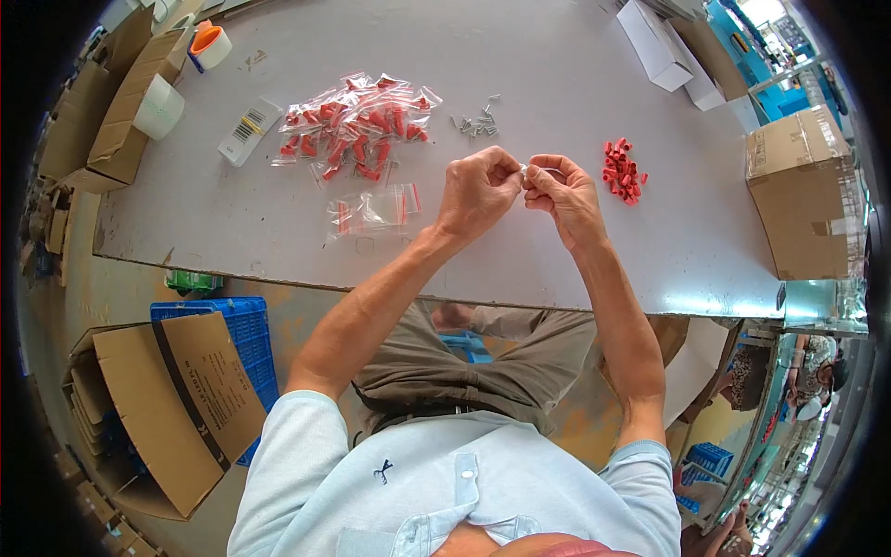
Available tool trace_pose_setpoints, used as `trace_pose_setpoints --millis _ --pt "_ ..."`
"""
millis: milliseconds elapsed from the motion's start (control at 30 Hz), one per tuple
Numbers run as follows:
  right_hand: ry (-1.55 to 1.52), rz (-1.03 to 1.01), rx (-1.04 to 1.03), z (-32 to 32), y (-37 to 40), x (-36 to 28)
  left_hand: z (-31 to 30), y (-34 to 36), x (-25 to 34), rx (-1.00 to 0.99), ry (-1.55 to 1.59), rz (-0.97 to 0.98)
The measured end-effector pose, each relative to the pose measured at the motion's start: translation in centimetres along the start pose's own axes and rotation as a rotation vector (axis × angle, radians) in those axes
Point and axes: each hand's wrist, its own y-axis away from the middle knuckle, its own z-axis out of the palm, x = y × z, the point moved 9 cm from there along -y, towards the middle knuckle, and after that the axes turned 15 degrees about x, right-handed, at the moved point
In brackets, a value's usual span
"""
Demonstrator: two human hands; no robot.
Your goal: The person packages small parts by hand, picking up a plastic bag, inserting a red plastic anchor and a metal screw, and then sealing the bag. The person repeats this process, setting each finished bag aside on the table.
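My left hand [480,191] and my right hand [568,197] meet above the table, both with fingers pinched together. Between the fingertips shows a small pale piece [523,170], mostly covered, its kind too small to make out. Just beyond my hands lies a loose group of small silver metal pieces [480,124], like screws or pins. Short red tube-like caps [622,173] form a pile to the right of my right hand. Left of my left hand is a heap of clear zip bags with red parts inside [357,125]. Flat clear zip bags [376,211] with red strips lie nearer the table edge.
A labelled packet [249,132] lies left of the heap. Tape rolls [212,46] and an open carton [121,130] stand at the left edge. White boxes [655,46] are at the back right, with a cardboard box [804,195] on the right. Below stands a blue crate [251,339].
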Motion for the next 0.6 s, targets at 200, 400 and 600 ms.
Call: trace_pose_setpoints --millis 200,400,600 --pt "0.252 -0.283 0.055 0.5 0.5 -0.8 0.3 0.1 -1.6 -0.056 0.209 -0.306" --pt "0.147 -0.228 0.074 -0.7 -1.4 -2.4 0.2 0.0 -3.1 -0.086 0.294 -0.42" --pt "0.85 -0.99 0.057 3.7 -5.8 -7.2 0.4 0.0 -3.1 -0.099 0.432 -0.516"
